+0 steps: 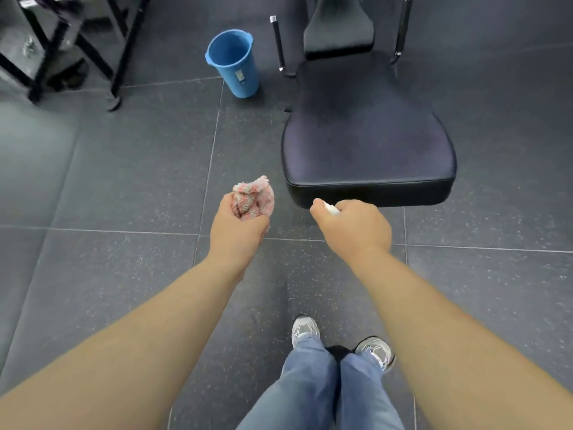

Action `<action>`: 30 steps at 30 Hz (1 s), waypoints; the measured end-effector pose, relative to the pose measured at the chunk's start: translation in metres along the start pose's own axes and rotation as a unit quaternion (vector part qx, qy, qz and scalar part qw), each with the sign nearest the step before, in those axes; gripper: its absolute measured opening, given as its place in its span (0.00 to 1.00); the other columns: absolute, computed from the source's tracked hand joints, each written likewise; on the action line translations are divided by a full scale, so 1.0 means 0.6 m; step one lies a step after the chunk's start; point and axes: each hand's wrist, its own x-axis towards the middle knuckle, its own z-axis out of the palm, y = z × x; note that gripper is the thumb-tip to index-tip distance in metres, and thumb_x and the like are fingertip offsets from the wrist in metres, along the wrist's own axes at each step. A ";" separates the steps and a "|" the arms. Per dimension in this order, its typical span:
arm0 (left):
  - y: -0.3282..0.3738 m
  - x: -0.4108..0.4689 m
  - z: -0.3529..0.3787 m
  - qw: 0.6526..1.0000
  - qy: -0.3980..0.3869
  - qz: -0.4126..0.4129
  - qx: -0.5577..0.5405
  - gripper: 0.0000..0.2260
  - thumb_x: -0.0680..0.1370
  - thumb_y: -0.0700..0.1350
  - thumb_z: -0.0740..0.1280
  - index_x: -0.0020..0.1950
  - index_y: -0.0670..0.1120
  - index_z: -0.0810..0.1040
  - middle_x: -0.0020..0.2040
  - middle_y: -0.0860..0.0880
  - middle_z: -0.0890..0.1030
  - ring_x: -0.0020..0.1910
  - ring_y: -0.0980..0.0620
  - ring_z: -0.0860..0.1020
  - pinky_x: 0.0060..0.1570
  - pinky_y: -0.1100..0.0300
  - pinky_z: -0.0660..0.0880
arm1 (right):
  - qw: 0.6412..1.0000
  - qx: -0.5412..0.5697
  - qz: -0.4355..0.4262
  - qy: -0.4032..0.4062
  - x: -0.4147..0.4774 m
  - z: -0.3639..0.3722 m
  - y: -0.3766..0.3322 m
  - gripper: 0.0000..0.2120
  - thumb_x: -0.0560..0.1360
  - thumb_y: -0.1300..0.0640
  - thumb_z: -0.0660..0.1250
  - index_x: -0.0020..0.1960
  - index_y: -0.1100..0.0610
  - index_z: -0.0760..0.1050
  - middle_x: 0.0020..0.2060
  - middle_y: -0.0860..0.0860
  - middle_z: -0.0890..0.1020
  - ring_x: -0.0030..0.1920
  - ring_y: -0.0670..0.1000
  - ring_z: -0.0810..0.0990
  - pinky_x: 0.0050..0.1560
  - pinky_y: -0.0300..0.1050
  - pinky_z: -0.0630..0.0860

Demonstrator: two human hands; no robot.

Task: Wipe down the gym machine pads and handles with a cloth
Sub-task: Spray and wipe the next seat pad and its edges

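Both hands held out before the seat pad, each gripping something.

The left hand (238,226) is fisted around a bunched pink cloth (254,197); the right hand (353,226) is curled around a small white item (331,208), mostly hidden, just below the near edge of the seat pad (369,135). Two handles (278,41) flank the back pad (339,27); a blue bucket (234,62) stands left on the floor (124,181).

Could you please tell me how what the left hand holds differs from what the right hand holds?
The left hand grips a bunched pink and grey cloth, soft and bulging out above the fingers. The right hand is closed around a small white object, smooth and nearly hidden; only its tip shows, so what it is cannot be told. Both are held in front of the black seat pad, neither touching it.
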 end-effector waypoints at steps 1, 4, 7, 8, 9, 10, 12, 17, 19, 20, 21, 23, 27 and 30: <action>-0.004 -0.001 0.001 1.000 0.003 -0.003 0.001 0.18 0.70 0.36 0.69 0.52 0.56 0.75 0.44 0.53 0.81 0.39 0.52 0.77 0.42 0.55 0.75 | 1.000 -0.004 -0.005 -0.010 0.002 -0.003 0.002 0.25 0.76 0.38 0.57 0.29 0.55 0.64 0.26 0.49 0.69 0.29 0.53 0.68 0.31 0.43 0.62; -0.004 -0.006 0.016 1.000 -0.012 -0.003 -0.001 0.17 0.69 0.37 0.69 0.51 0.57 0.75 0.43 0.53 0.81 0.39 0.52 0.77 0.41 0.55 0.75 | 0.999 -0.015 -0.009 -0.027 0.002 -0.015 0.016 0.28 0.77 0.35 0.56 0.29 0.55 0.63 0.26 0.49 0.70 0.29 0.53 0.69 0.31 0.43 0.63; 0.009 -0.013 0.039 1.000 -0.030 0.005 -0.008 0.15 0.70 0.41 0.70 0.52 0.56 0.75 0.42 0.53 0.81 0.37 0.53 0.77 0.40 0.55 0.74 | 0.999 -0.014 -0.009 -0.042 0.001 -0.033 0.034 0.26 0.77 0.37 0.56 0.30 0.55 0.64 0.26 0.50 0.70 0.29 0.53 0.68 0.31 0.42 0.62; 0.015 -0.018 0.048 0.999 -0.036 0.003 -0.012 0.14 0.71 0.41 0.71 0.53 0.55 0.75 0.41 0.53 0.81 0.35 0.53 0.77 0.38 0.56 0.74 | 0.999 -0.012 -0.008 -0.052 -0.001 -0.038 0.041 0.26 0.77 0.38 0.56 0.30 0.56 0.64 0.26 0.50 0.70 0.29 0.53 0.69 0.31 0.43 0.62; 0.020 -0.022 0.057 0.999 -0.040 0.003 -0.020 0.14 0.72 0.40 0.71 0.54 0.54 0.75 0.41 0.53 0.81 0.34 0.54 0.76 0.37 0.58 0.73 | 0.998 -0.004 -0.005 -0.063 -0.002 -0.042 0.050 0.26 0.78 0.39 0.56 0.30 0.56 0.64 0.27 0.51 0.71 0.30 0.54 0.69 0.31 0.43 0.63; 0.023 -0.025 0.064 0.999 -0.041 0.003 -0.026 0.14 0.73 0.39 0.70 0.54 0.53 0.75 0.40 0.53 0.80 0.33 0.55 0.76 0.36 0.59 0.72 | 0.997 0.007 -0.002 -0.077 0.000 -0.044 0.056 0.26 0.77 0.38 0.56 0.30 0.57 0.65 0.28 0.52 0.73 0.31 0.55 0.71 0.32 0.44 0.65; 0.025 -0.033 0.079 0.999 -0.032 -0.005 -0.030 0.14 0.71 0.39 0.70 0.53 0.53 0.75 0.39 0.53 0.80 0.32 0.55 0.75 0.36 0.58 0.72 | 0.994 0.027 0.008 -0.107 0.006 -0.051 0.071 0.28 0.77 0.35 0.56 0.32 0.58 0.71 0.32 0.56 0.80 0.36 0.58 0.78 0.37 0.46 0.72; 0.013 -0.051 0.113 0.999 0.024 -0.029 -0.021 0.18 0.64 0.43 0.68 0.52 0.57 0.75 0.45 0.52 0.81 0.40 0.51 0.77 0.41 0.54 0.75 | 0.986 0.050 -0.015 -0.158 0.029 -0.079 0.108 0.26 0.75 0.37 0.56 0.32 0.57 0.72 0.31 0.56 0.80 0.42 0.61 0.83 0.46 0.52 0.79; 0.012 -0.064 0.135 0.998 0.044 -0.032 -0.021 0.18 0.64 0.45 0.68 0.52 0.59 0.75 0.46 0.52 0.81 0.41 0.51 0.78 0.42 0.53 0.76 | 0.984 0.057 -0.023 -0.166 0.036 -0.096 0.131 0.28 0.76 0.36 0.56 0.33 0.58 0.74 0.33 0.59 0.82 0.41 0.62 0.82 0.46 0.53 0.79; 0.012 -0.073 0.144 0.998 0.056 -0.034 -0.022 0.18 0.64 0.46 0.69 0.53 0.59 0.75 0.46 0.52 0.81 0.41 0.51 0.79 0.43 0.52 0.77 | 0.983 0.056 -0.027 -0.173 0.038 -0.104 0.141 0.30 0.77 0.35 0.55 0.34 0.59 0.75 0.34 0.60 0.82 0.41 0.62 0.82 0.47 0.54 0.79; 0.011 -0.084 0.155 0.997 0.070 -0.036 -0.026 0.19 0.64 0.46 0.69 0.53 0.58 0.75 0.46 0.52 0.81 0.41 0.51 0.79 0.44 0.52 0.77 | 0.981 0.048 -0.032 -0.183 0.039 -0.114 0.151 0.31 0.77 0.34 0.55 0.34 0.59 0.75 0.34 0.59 0.82 0.40 0.61 0.82 0.47 0.54 0.80; 0.012 -0.105 0.179 0.995 0.091 -0.040 -0.030 0.19 0.65 0.46 0.69 0.53 0.58 0.75 0.47 0.52 0.81 0.43 0.50 0.79 0.45 0.50 0.77 | 0.978 0.032 -0.040 -0.202 0.042 -0.135 0.170 0.30 0.77 0.34 0.55 0.34 0.59 0.75 0.30 0.57 0.80 0.37 0.60 0.81 0.47 0.54 0.80; 0.015 -0.144 0.228 0.989 0.132 -0.048 -0.039 0.16 0.70 0.43 0.72 0.56 0.56 0.75 0.46 0.52 0.81 0.42 0.51 0.80 0.45 0.51 0.78 | 0.972 0.062 -0.032 -0.224 0.045 -0.173 0.202 0.30 0.79 0.38 0.56 0.30 0.59 0.72 0.19 0.50 0.74 0.22 0.52 0.71 0.36 0.48 0.74; 0.020 -0.168 0.260 0.988 0.146 -0.043 -0.038 0.15 0.74 0.43 0.72 0.58 0.54 0.75 0.44 0.52 0.81 0.40 0.52 0.80 0.44 0.52 0.78 | 0.969 0.057 -0.028 -0.238 0.050 -0.199 0.218 0.33 0.79 0.33 0.56 0.29 0.58 0.73 0.18 0.49 0.73 0.20 0.50 0.70 0.36 0.45 0.70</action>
